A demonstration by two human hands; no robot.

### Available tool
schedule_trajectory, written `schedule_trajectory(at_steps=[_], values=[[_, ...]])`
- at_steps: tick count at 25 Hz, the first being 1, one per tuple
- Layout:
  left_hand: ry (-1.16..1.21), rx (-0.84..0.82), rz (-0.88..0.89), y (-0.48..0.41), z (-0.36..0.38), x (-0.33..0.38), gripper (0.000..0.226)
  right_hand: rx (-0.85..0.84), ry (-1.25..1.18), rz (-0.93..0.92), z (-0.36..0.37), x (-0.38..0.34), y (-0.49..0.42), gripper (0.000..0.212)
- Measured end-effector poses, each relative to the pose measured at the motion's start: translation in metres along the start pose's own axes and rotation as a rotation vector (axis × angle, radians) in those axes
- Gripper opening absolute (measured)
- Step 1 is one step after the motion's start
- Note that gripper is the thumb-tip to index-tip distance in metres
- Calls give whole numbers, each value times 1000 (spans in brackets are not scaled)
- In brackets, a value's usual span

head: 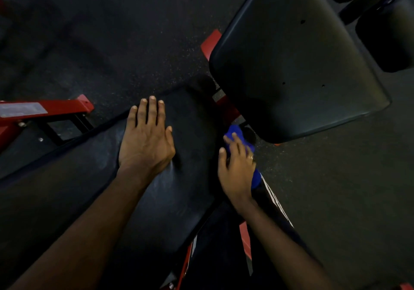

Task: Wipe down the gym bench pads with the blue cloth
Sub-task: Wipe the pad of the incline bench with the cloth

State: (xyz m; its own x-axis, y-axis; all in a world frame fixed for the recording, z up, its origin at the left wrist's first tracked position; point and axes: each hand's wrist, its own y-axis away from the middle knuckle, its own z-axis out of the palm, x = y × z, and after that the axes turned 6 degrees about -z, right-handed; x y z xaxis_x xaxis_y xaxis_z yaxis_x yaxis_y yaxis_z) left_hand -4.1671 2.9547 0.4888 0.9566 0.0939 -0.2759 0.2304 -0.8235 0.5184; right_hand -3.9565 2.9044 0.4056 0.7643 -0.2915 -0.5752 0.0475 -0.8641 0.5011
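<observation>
The long black bench pad (89,189) runs from lower left toward the middle, with faint streaks on its surface. My left hand (145,139) lies flat on it, fingers apart, holding nothing. The blue cloth (234,134) is bunched under my right hand (237,166) at the pad's right end edge, in the gap below the second, angled black pad (295,65). My right fingers press the cloth against that edge; part of the cloth shows again below my palm.
Red steel frame parts (44,108) stick out at the left and under the pads. Another dark padded piece (389,36) stands at the top right. Dark speckled rubber floor (134,32) surrounds the bench. My trouser leg with white stripes (275,202) is beside the pad.
</observation>
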Motion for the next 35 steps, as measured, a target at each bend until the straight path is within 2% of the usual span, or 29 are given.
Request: schedule_trajectory(at_steps=[2,5,10,13,16,18,20,22,27,30,33,35], values=[[8,10,-3,-1,1,0,65,-48,-14,-146,-5,-14,41,48],[0,-3,-10,-1,3,1,66,-42,-17,-298,-5,-17,26,44],[-11,5,-10,-2,5,2,66,-11,9,-175,10,-11,-59,42],[14,14,4,0,3,0,64,11,-11,-27,16,-2,-97,38],[43,-4,287,-7,8,6,60,26,16,47,13,2,-86,40],[30,-84,408,-12,10,10,62,59,5,-44,7,-5,-39,43],[17,-112,392,-17,10,11,67,63,-35,-224,1,-14,15,42],[12,-105,383,-18,10,10,69,48,-51,-362,1,-23,29,41],[24,-121,390,-18,10,10,66,21,3,-333,27,-37,-95,44],[9,-122,393,-18,11,10,66,-49,-83,-298,37,-48,-166,43],[4,-112,395,-19,11,9,69,-37,-140,-247,37,-64,-171,40],[-11,-116,406,-19,11,10,72,-11,-133,-379,36,-75,-136,38]])
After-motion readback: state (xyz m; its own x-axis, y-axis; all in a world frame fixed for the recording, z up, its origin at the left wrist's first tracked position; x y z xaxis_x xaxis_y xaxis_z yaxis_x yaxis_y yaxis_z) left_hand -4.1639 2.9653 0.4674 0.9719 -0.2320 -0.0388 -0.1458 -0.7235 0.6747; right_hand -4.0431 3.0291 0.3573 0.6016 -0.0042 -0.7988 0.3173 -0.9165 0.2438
